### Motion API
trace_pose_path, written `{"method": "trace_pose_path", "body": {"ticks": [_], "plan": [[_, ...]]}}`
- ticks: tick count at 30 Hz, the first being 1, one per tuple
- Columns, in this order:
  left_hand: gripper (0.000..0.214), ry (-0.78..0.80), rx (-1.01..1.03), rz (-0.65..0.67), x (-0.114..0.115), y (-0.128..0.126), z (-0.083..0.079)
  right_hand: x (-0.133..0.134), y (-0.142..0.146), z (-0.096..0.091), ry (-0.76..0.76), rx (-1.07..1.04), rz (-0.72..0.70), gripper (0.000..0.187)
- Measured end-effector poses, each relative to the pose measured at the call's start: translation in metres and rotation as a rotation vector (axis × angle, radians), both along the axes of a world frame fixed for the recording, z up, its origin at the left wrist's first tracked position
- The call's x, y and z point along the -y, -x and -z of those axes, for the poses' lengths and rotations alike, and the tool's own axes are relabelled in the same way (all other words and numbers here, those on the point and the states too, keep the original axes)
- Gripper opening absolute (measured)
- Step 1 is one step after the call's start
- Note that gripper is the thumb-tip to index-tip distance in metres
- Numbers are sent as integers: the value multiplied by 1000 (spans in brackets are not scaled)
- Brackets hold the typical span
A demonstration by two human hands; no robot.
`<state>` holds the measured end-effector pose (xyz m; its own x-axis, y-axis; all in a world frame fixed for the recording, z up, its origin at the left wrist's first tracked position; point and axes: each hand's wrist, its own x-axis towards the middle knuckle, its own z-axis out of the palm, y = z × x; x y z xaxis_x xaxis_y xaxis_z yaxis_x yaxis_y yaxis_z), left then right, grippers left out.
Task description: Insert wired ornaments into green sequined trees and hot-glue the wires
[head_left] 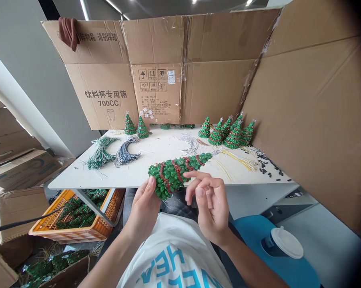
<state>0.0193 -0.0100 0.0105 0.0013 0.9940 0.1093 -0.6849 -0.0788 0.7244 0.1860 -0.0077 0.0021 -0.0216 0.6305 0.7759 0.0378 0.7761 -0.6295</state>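
Beaded tree (170,177) tilts nearly sideways by the near edge of the white table (165,144), left hand (146,205) clasping its base; rightward, the right hand (213,210) curls loosely, fingers apart, touch unclear from here.
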Motion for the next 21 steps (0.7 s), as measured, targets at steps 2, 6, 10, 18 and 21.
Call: {"method": "trace_pose_path", "body": {"ticks": [2, 6, 10, 18, 21], "plan": [[32, 4, 1, 0, 0, 1, 0, 1, 0, -3, 47, -3, -58, 11], [32, -8, -2, 0, 1, 1, 1, 0, -1, -4, 1, 135, 66, 8], [32, -6, 4, 3, 2, 1, 1, 0, 1, 0, -77, 238, 179, 15], [33, -10, -13, -9, 3, 1, 6, 1, 5, 7, -189, 309, 341, 21], [32, 0, -18, -13, 4, 0, 6, 1, 6, 7, -210, 306, 372, 20]]}}
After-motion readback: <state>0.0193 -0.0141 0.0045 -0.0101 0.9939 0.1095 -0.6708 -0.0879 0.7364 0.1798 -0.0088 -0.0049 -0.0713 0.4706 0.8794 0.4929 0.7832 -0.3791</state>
